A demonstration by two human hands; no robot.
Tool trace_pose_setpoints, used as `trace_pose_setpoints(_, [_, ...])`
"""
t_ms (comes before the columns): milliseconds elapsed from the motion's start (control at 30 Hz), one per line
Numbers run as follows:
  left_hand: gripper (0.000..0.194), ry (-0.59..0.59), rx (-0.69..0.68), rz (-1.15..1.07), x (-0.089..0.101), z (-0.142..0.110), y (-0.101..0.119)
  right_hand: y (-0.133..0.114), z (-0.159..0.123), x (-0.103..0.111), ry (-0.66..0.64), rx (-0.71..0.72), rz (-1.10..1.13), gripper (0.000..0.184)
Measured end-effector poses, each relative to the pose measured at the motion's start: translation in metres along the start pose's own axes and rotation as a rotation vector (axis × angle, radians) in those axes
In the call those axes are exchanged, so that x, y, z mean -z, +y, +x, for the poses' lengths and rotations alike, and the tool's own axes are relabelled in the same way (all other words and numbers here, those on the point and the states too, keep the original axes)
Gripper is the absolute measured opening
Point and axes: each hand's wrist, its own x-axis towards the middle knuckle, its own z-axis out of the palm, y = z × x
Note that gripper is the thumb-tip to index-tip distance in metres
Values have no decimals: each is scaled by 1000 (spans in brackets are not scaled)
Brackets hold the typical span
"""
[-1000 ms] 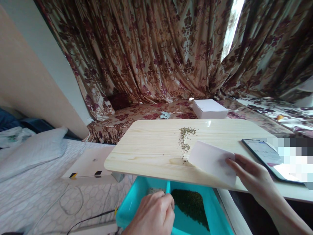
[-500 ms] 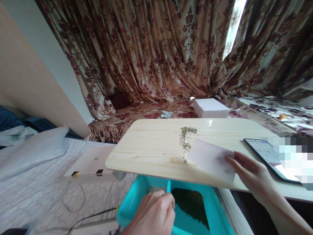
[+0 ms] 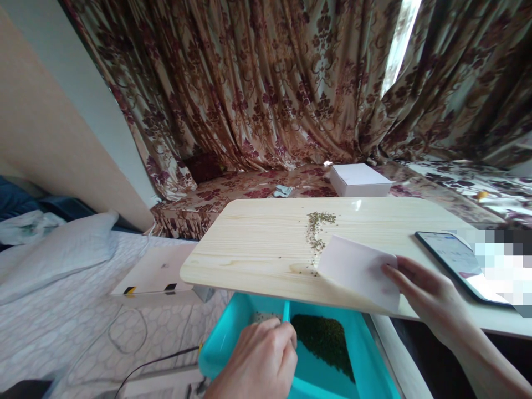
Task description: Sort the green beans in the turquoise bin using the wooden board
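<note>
My right hand (image 3: 428, 285) pinches a white sheet of paper or card (image 3: 359, 269) by its right edge. The sheet lies low over the wooden tabletop (image 3: 245, 244), its left edge beside a scattered trail of small greenish-brown seeds or grains (image 3: 316, 230). Below the table's near edge is a turquoise divided tray (image 3: 224, 327). Its right compartment holds a heap of dark green grains (image 3: 322, 338), and a few specks lie in the left one. My left hand (image 3: 261, 354) is closed over the tray by the divider; its fingertips are hidden, so what they grip does not show.
A phone or tablet (image 3: 453, 260) lies on the table's right side, partly blurred out. Behind the table stands a white box (image 3: 361, 180) on a patterned seat. To the left are a bed with a pillow (image 3: 75, 249), a flat white box (image 3: 153, 271) and cables (image 3: 153, 363).
The view has shifted very slightly. A few more grains lie loose by the left corner of the sheet; both hands keep nearly the same position.
</note>
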Motion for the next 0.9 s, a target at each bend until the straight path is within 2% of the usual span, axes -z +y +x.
trace_pose_setpoints(100, [27, -2, 14, 14, 0, 0, 1, -5, -2, -2, -55, -79, 67, 17])
trace_pose_setpoints(267, [27, 23, 16, 5, -1, 0, 0, -9, -3, -4, -36, -134, 127, 14])
trace_pose_setpoints(567, [25, 31, 15, 0, -3, 0, -3, 2, -3, -12, -49, -111, 112, 21])
trace_pose_setpoints(767, [27, 51, 9, -8, -2, -3, -5, 2, -8, -13, -113, -121, 157, 28])
trace_pose_setpoints(900, [27, 28, 34, -15, 4, -5, -2, 1, -6, -20, -74, -116, 147, 31])
